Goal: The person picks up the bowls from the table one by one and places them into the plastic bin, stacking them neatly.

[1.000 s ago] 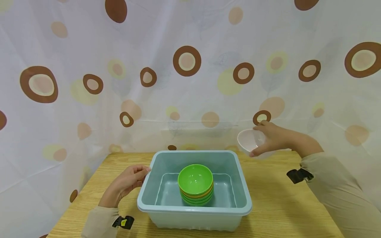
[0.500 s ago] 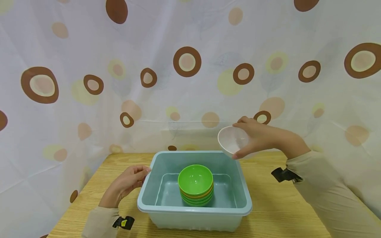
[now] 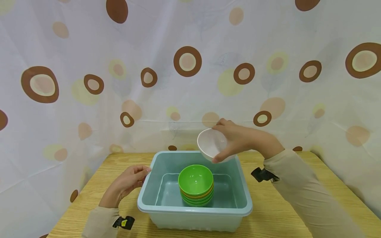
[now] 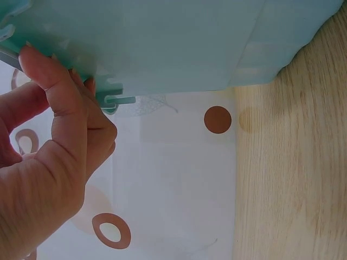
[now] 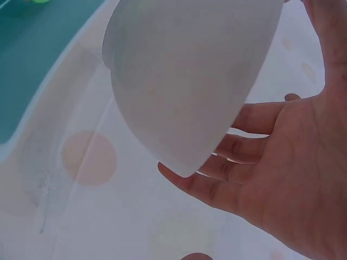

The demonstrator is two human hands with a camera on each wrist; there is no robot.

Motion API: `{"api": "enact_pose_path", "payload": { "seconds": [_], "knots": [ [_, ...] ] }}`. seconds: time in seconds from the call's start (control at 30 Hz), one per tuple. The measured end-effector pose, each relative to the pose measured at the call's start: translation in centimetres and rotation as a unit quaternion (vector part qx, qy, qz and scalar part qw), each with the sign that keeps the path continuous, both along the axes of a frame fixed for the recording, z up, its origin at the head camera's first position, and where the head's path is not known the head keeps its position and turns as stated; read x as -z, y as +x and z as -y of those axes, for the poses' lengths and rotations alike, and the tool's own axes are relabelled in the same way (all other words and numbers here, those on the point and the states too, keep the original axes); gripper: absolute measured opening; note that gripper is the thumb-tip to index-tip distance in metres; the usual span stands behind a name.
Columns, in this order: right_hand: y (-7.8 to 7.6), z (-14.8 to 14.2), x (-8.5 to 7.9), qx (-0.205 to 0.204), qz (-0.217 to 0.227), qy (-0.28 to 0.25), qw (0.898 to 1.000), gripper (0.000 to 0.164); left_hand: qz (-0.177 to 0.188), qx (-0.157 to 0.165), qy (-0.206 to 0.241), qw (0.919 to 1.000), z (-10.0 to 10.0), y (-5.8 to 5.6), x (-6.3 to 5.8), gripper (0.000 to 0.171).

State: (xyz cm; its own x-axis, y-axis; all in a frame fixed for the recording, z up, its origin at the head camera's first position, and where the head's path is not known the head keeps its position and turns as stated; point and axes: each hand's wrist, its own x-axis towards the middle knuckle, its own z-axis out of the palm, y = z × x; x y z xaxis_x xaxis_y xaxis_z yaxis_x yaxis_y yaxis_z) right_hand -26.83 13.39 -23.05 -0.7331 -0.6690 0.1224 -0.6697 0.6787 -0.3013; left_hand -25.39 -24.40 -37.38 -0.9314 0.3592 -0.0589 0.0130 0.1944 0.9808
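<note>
A light blue plastic basin [image 3: 194,210] stands on the table, with a stack of green and orange bowls [image 3: 194,180] inside it. The top bowl is green and upright. My left hand [image 3: 128,181] pinches the basin's left rim; in the left wrist view its fingers curl under the rim beside the basin's outer wall [image 4: 173,49]. Above the basin's back right part, my right hand [image 3: 241,138] holds a white bowl [image 3: 209,143], tilted with its opening to the left. In the right wrist view, the fingers [image 5: 217,189] wrap around the outside of that bowl [image 5: 184,86].
The wooden table [image 3: 274,198] extends on both sides of the basin. Behind it hangs a white curtain [image 3: 163,109] with brown, peach and yellow circles. A black strap [image 3: 263,174] is around the right sleeve, and another strap [image 3: 123,222] around the left.
My right hand has carried the white bowl leftward, from right of the basin to above its back part. The left hand, basin and stacked bowls have stayed in place.
</note>
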Motion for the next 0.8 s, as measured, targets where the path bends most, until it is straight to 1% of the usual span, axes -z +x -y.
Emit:
{"api": "enact_pose_path", "payload": {
  "seconds": [0.1, 0.33, 0.57, 0.67, 0.8],
  "knots": [
    [-0.1, 1.1, 0.2, -0.001, 0.01, 0.005, 1.0, 0.099, -0.001, 0.0, 0.001, 1.0, 0.0, 0.0, 0.0, 0.03],
    [0.0, 3.2, 0.9, -0.019, 0.014, 0.004, 1.0, 0.097, -0.004, 0.003, 0.002, 1.0, 0.1, 0.0, -0.1, 0.03],
    [-0.4, 4.7, 2.1, -0.041, 0.008, 0.029, 0.999, 0.095, -0.002, 0.003, 0.0, 1.0, 0.2, -0.1, 0.0, 0.03],
    [-0.6, 5.2, 2.7, -0.041, 0.014, 0.036, 0.998, 0.096, 0.002, -0.001, -0.001, 1.0, 0.2, -0.1, 0.0, 0.032],
    [-0.5, 5.8, 3.3, -0.034, 0.037, 0.047, 0.998, 0.097, 0.002, -0.003, -0.004, 1.0, 0.2, 0.0, 0.0, 0.035]
  ]
}}
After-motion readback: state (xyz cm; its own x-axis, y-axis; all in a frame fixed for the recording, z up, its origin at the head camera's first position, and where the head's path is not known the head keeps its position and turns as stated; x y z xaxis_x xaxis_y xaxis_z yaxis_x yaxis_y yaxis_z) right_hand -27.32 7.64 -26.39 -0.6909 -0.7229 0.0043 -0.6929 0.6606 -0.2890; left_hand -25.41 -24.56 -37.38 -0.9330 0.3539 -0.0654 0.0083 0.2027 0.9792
